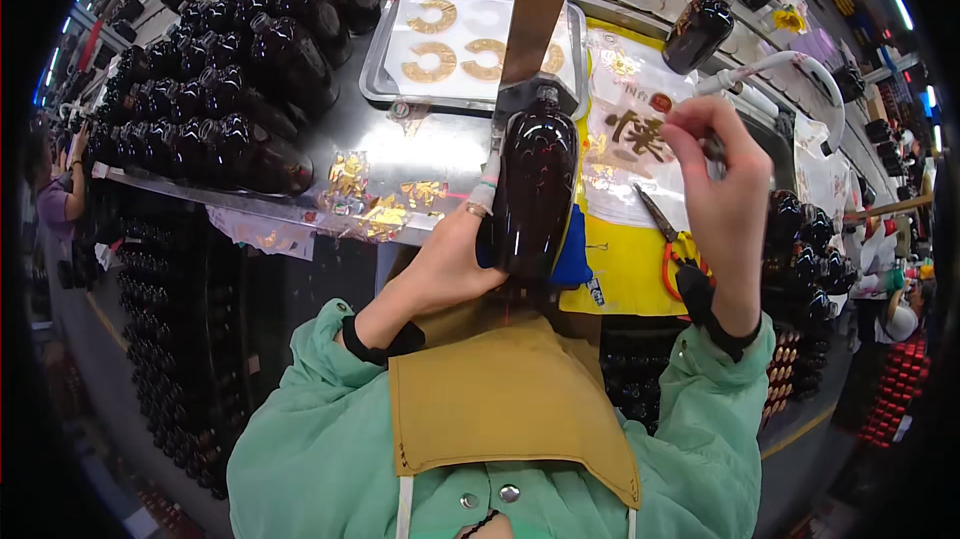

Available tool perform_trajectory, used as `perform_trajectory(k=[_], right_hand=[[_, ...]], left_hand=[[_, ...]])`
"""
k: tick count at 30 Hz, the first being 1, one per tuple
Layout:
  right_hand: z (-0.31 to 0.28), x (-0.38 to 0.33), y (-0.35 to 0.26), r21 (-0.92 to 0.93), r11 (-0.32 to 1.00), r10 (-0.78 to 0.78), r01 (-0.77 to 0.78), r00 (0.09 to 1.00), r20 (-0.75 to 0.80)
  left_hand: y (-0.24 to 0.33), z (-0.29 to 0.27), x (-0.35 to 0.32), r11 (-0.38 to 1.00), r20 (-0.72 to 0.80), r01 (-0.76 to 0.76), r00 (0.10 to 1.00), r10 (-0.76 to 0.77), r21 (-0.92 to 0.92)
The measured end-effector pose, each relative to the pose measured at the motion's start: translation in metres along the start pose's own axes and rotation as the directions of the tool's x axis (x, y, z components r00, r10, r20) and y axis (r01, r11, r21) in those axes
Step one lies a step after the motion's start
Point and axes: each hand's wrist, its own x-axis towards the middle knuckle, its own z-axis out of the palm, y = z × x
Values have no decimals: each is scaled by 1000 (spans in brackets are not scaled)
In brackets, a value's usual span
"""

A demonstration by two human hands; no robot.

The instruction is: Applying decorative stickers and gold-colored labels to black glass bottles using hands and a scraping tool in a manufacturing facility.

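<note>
My left hand [440, 264] is closed around the left side of a glossy dark bottle [537, 189], which stands upright in front of my chest. A pale covering wraps one of its fingers, and the others are partly hidden behind the glass. To the right, my right hand [728, 174] is raised with thumb and forefinger pinched together. Something small and dark shows at its curled fingers, too unclear to name. Below that hand lies a white sheet [608, 201] bearing dark and gold character decals [637, 132]. Red-handled scissors [668, 234] rest beside it on a yellow cloth [625, 279].
A metal tray [374, 74] of gold C-shaped pieces [428, 62] sits at the back. Many dark bottles [290, 59] crowd the left. Gold foil scraps [385, 214] litter the table. A brown upright bar [540, 9] rises behind the bottle, and a white curved pipe [800, 64] stands right.
</note>
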Motion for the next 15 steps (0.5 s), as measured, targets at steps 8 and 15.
perform_trajectory(k=[8,15], right_hand=[[-8,-3,-50,320,940,71,-122,983,167],[12,-13,-11,339,906,172,-254,952,253]], left_hand=[[0,-19,6,992,146,-59,988,42,113],[5,-6,27,768,-34,179,967,-253,-614]])
